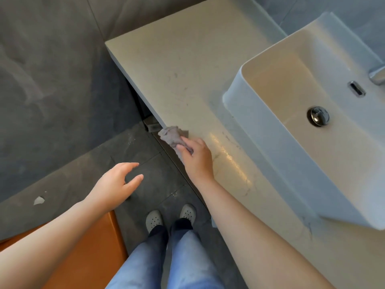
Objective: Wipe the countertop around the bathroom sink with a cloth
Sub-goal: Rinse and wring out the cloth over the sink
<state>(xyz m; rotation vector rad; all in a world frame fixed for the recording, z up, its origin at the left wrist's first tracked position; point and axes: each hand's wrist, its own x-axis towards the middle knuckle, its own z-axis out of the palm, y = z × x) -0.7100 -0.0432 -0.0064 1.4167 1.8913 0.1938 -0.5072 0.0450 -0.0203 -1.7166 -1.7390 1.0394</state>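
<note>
A person's right hand (196, 158) gripped a bunched grey cloth (174, 137) at the front edge of the countertop (187, 65) beside the sink (260, 130), apparently mid-wipe, while the left hand (116, 182) hovered open, fingers relaxed.

Right hand (198, 158): grips a crumpled grey cloth (173, 137) at the front edge of the pale countertop (183, 65), left of the white vessel sink (308, 113). Wet sheen on the counter beside the hand. Left hand (118, 182): loose-fingered, holding nothing, over the dark tiled floor (62, 101). Below: blue jeans (166, 265), grey perforated clogs (154, 220).
</note>
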